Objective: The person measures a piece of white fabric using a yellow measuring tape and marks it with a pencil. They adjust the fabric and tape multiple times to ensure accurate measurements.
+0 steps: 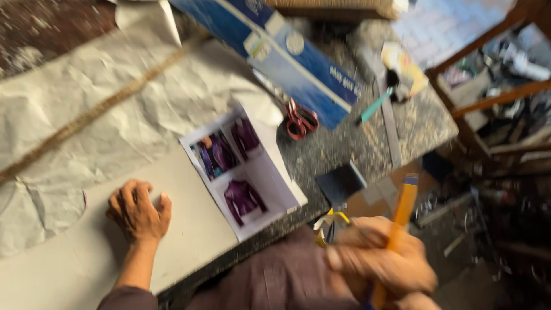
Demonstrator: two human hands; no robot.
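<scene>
Blurry, right hand [381,261] closed round yellow ruler [402,215], probably light and stiff, best held mid-length; left hand [136,209] half-curled, holding nothing, resting on paper [189,229].

Red scissors [302,120] beside blue box [298,69]

From where I stand, the left hand [138,211] rests flat on the paper sheet [86,120] spread over the table [344,149], with the printed page [244,169] just beside it at three o'clock. From that page the scissors [301,121] lie near at one o'clock, the long box [287,54] behind them at twelve — partly over the paper's far edge. The right hand [381,261] is off the table's near edge at five o'clock, gripping a ruler [402,215] that points up toward twelve.
</scene>
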